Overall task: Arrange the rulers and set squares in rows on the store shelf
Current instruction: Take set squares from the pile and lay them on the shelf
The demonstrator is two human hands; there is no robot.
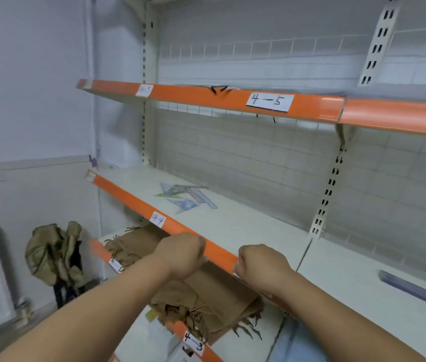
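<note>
Bracing left hand (pixel 180 253) and right hand (pixel 259 265) against the orange edge (pixel 128 198) of the shelf (pixel 246 231), curling fingers under, gripping it or nothing, impossible to tell. Eyeing the rulers and set squares (pixel 185 195), lying jumbled further back on that shelf. Apparently not yet sorting; needing next a forward reach to the heap, pulling pieces apart and lining them up in rows.

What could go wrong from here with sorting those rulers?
The rulers and set squares lie overlapped in a loose pile, well back from the left hand and right hand at the orange shelf edge; pulling one may drag the others askew. The long clear strip at the far right sits apart and might be overlooked.
</note>
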